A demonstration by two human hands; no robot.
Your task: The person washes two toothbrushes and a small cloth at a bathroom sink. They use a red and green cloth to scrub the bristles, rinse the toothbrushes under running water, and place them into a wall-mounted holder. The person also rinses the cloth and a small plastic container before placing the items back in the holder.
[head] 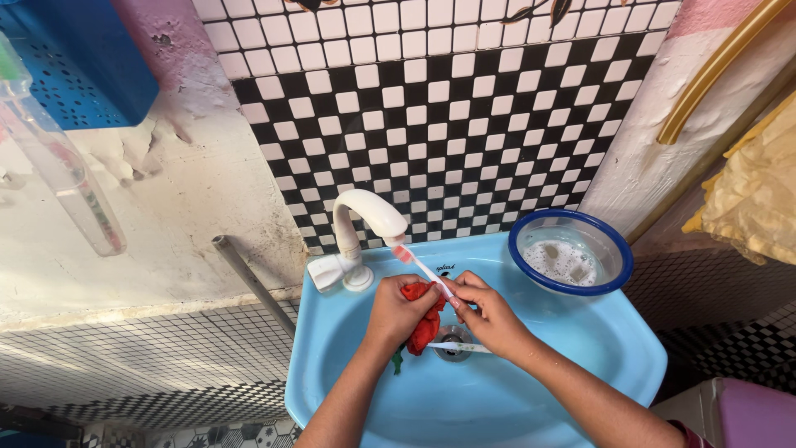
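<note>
Seen from the head camera: maybe slipping out of wet fingers and dropping down toward the drain (453, 342), that thin toothbrush (421, 265), or flicking drops over the rim of the blue sink (497, 398) from too hard a rub. Gripping a bunched red cloth (424, 315) just above the drain, the left hand (400, 311); pinching the toothbrush handle right beside it, the right hand (491, 317), both touching over the drain, brush head poking up under the white tap (365, 220).
</note>
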